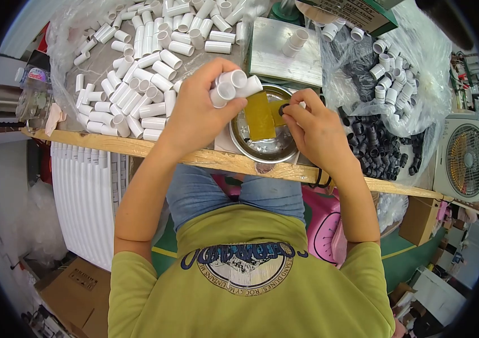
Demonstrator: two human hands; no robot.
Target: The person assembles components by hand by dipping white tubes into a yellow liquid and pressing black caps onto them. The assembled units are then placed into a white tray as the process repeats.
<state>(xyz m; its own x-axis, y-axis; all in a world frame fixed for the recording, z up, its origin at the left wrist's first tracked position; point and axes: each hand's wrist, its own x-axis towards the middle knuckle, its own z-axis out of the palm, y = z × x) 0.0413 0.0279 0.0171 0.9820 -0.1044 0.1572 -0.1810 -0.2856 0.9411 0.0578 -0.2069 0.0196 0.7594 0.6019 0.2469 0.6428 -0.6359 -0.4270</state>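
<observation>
Head view: left fingers clutch white tubes; right fingers pinch black ring.

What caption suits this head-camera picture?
Left hand grips white plastic tubes; right hand holds a black ring over a metal bowl with yellow sponge.

Rt edge, mid-frame: white fan, grille facing cam, beyond the bench end. Just below-left of it: small brown carton. Top ctr-rt: green box, partly cut by frame. Far left: clear jar w/ red top, at bench corner. Under bench, left: white ribbed panels, stood upright side by side. Lower left: cardboard box on floor. Ctr-rt, below bench edge: pink cushion, melon-slice print.
</observation>
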